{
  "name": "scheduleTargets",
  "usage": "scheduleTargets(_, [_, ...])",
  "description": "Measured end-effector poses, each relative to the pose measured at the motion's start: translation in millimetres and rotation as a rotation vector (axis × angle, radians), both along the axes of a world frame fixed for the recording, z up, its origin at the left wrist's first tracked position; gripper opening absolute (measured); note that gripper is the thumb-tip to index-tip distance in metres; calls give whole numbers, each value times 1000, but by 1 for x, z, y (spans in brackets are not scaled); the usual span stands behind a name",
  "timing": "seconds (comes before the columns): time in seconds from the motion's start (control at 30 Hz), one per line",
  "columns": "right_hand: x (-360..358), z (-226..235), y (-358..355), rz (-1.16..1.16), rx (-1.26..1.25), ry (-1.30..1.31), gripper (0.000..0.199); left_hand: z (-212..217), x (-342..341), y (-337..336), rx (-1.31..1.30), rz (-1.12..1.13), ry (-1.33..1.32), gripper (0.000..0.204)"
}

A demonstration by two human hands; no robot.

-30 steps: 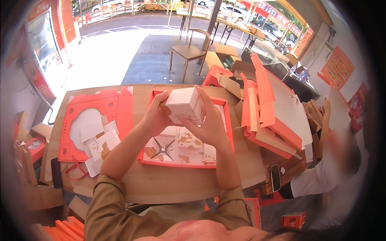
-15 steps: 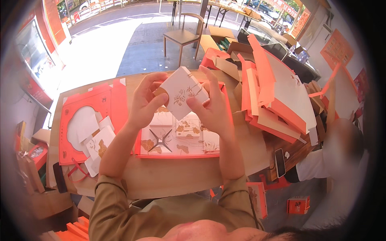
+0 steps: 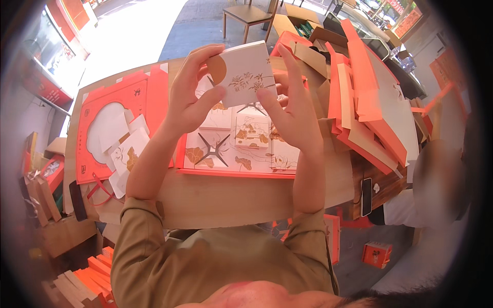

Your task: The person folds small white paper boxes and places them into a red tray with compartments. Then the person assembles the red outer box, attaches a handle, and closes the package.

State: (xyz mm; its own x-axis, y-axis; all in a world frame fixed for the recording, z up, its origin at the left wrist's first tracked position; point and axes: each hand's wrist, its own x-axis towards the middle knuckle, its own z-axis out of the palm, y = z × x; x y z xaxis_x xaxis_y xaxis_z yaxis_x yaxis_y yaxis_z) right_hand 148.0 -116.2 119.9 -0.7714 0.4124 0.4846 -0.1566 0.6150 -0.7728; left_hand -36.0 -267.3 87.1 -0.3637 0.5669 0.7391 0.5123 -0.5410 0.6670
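Between my two hands I hold a small white square box (image 3: pixel 245 72) with gold plant drawings and a gold round corner patch. My left hand (image 3: pixel 197 92) grips its left side, thumb on the front. My right hand (image 3: pixel 290 105) has its thumb on the lower right corner, fingers behind. Below lies a shallow red gift box (image 3: pixel 233 173) with a white, gold-printed inside. In it sit a small white box (image 3: pixel 252 131) with a gold picture and a white box (image 3: pixel 285 155) at the right. A dark X-shaped cutout (image 3: pixel 213 149) shows at its left.
On the table's left lie a red sheet (image 3: pixel 151 97) with a scalloped cutout, white printed cards (image 3: pixel 131 149) and a red ribbon (image 3: pixel 100 192). Red box parts (image 3: pixel 370 102) are piled at the right. A phone (image 3: pixel 366 197) lies near a blurred person (image 3: pixel 436 190).
The white box has turned more upright in my hands, still held by both. The whole view has shifted, so the table appears higher.
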Motion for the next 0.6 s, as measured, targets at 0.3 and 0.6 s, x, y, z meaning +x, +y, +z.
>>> scheduleTargets(0.3, [-5,-9,0,87,34,-102,91,0,-6,-6,-19,-36,-70,39])
scheduleTargets(0.6, [-12,-9,6,88,38,220,81,-5,-10,0,78,60,-84,31])
